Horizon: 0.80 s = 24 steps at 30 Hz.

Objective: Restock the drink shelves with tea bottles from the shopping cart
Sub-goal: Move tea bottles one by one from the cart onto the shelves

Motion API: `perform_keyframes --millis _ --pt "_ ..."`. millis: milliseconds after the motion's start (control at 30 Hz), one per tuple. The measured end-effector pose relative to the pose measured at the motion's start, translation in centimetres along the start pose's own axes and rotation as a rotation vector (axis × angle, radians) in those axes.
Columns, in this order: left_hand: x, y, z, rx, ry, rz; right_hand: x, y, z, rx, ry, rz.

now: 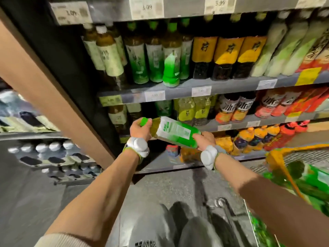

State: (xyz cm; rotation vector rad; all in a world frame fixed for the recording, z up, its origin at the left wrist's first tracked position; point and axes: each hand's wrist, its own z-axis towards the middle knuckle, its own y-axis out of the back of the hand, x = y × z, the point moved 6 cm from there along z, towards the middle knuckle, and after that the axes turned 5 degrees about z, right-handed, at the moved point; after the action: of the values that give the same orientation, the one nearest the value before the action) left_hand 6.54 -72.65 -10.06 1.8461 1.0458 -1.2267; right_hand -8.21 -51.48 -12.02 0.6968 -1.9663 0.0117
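A green-labelled tea bottle (173, 131) lies nearly on its side in front of the lower shelves, its green cap pointing left. My left hand (139, 130) grips its cap and neck. My right hand (204, 140) holds its bottom end from below. Matching green tea bottles (170, 68) stand in a row on the shelf (178, 90) above. The shopping cart (288, 157) with an orange rim sits at the lower right, holding more green bottles (306, 179).
Yellow-labelled bottles (226, 50) and pale green ones (277, 50) fill the same shelf to the right. Lower shelves carry orange and red drinks (267, 136). A brown shelf side panel (35, 82) slants at the left, with another shelf of goods beyond.
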Motion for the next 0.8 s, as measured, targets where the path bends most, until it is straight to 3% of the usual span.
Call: perform_keyframes --millis 100,333,533,800 --pt "1.7 -0.3 2.0 -0.021 -0.063 0.029 -1.7 -1.3 2.6 -0.016 0.06 -0.015" --pt "9.4 -0.9 9.7 -0.052 -0.153 -0.159 -4.3 -6.4 8.5 -0.014 0.396 -0.04" --pt "9.3 -0.4 12.0 -0.013 -0.245 -0.273 -4.4 -9.5 10.8 0.13 0.605 -0.033" --pt "6.3 0.3 13.1 -0.116 -0.416 -0.188 -2.5 -12.4 13.7 0.102 0.737 -0.25"
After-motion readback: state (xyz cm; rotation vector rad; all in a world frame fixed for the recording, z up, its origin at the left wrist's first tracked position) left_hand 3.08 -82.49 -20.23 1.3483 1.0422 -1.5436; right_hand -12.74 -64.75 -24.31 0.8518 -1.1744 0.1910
